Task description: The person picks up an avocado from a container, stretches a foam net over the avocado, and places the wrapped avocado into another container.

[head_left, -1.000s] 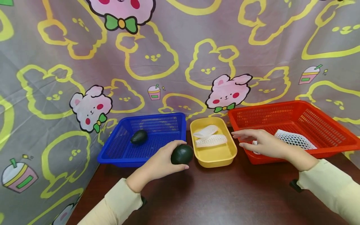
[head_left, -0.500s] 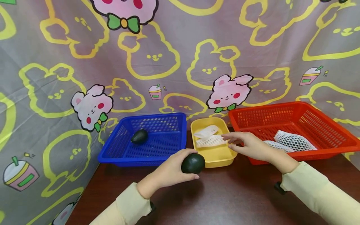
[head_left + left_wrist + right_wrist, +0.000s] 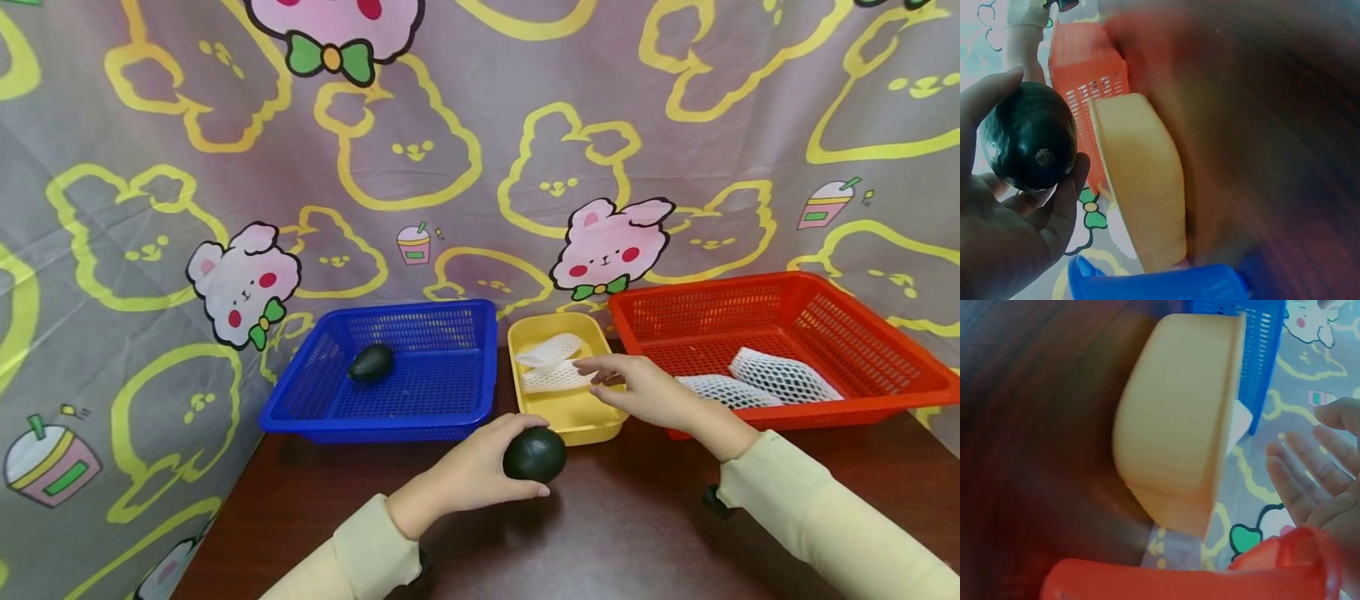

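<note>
A dark green avocado (image 3: pixel 538 454) is in my left hand (image 3: pixel 468 468), whose thumb and fingers grip it from the left. The left wrist view shows the same avocado (image 3: pixel 1032 134) with its stem end facing the camera. My right hand (image 3: pixel 637 390) hovers over the right side of a yellow tray (image 3: pixel 573 408), holding nothing; its fingers are loosely extended in the right wrist view. Two white foam net sleeves (image 3: pixel 542 381) lie in the tray, the nearer one partly behind my right fingertips.
Left of the tray stands a blue basket (image 3: pixel 420 423) with another avocado (image 3: pixel 371 362) in it. On the right, a red basket (image 3: pixel 723 346) holds dark items in white foam nets (image 3: pixel 787 377). A patterned cloth (image 3: pixel 480 150) hangs behind the table (image 3: pixel 615 517).
My left hand has carried the avocado to the right and nearer to me, in front of the tray. My right hand has moved left, from the red basket's edge to over the tray.
</note>
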`<state>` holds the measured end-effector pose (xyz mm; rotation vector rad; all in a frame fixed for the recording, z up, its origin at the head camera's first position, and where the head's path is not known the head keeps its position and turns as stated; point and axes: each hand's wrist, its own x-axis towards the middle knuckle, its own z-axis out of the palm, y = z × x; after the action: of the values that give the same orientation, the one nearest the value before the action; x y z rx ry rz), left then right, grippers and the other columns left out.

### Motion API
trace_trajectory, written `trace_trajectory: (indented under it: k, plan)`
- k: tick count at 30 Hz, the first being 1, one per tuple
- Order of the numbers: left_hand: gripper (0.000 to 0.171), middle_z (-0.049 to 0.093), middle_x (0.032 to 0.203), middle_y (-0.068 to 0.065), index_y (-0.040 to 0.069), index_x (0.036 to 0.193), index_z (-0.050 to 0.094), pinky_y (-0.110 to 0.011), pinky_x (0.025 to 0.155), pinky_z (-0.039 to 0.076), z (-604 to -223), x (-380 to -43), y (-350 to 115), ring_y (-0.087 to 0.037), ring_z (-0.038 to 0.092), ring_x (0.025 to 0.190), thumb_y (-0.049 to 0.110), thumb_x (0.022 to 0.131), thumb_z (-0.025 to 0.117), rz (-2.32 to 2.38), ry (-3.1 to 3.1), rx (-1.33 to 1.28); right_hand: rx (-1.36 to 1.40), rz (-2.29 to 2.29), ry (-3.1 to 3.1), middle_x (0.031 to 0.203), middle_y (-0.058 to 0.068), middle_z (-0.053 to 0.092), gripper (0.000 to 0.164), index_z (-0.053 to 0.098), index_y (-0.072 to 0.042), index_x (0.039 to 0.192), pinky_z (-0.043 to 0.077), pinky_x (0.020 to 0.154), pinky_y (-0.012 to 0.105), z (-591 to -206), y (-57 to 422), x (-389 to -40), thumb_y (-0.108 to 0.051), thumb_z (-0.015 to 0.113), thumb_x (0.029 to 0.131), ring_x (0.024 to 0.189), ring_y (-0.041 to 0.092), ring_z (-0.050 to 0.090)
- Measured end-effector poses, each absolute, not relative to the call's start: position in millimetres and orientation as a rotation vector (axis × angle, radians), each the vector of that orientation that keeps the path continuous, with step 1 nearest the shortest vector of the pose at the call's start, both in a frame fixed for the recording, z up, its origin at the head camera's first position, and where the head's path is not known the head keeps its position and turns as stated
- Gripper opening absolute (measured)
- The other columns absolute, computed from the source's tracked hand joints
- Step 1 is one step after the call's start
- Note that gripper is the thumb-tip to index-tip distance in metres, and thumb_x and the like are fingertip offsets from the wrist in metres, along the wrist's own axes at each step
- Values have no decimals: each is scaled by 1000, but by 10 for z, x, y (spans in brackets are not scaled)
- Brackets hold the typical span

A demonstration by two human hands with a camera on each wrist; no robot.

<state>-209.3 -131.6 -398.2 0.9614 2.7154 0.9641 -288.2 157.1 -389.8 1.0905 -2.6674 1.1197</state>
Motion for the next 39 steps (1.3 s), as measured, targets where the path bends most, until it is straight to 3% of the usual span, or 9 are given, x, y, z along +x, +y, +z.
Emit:
trace_trajectory:
  k: [11, 25, 39]
  plan:
    - [70, 59, 129, 2, 18, 142, 54, -29, 94, 50, -4201, -2071, -1226, -7, 59, 110, 36, 83, 87, 872, 2665, 977, 948, 857, -2820, 122, 19, 67, 44, 63, -2, 135, 57, 82, 44, -3945, 1453, -2869, -9, 73, 92, 102, 35, 64]
    - [72, 58, 134, 1, 18, 143, 53, -27, 95, 48, -4407, -2083, -1049, -7, 56, 117, 36, 82, 88, 750, 2638, 1066, 817, 813, -2932, 136, 24, 59, 51, 58, -2, 140, 47, 101, 58, -3981, 1246, -2894, -13, 74, 93, 122, 41, 58]
    - [74, 59, 131, 0, 21, 143, 54, -28, 93, 50, -4476, -2065, -999, -9, 59, 114, 32, 80, 91, 694, 2678, 1060, 587, 837, -2975, 143, 32, 50, 59, 49, 7, 144, 41, 107, 59, -4144, 1112, -3068, -13, 71, 94, 130, 46, 51]
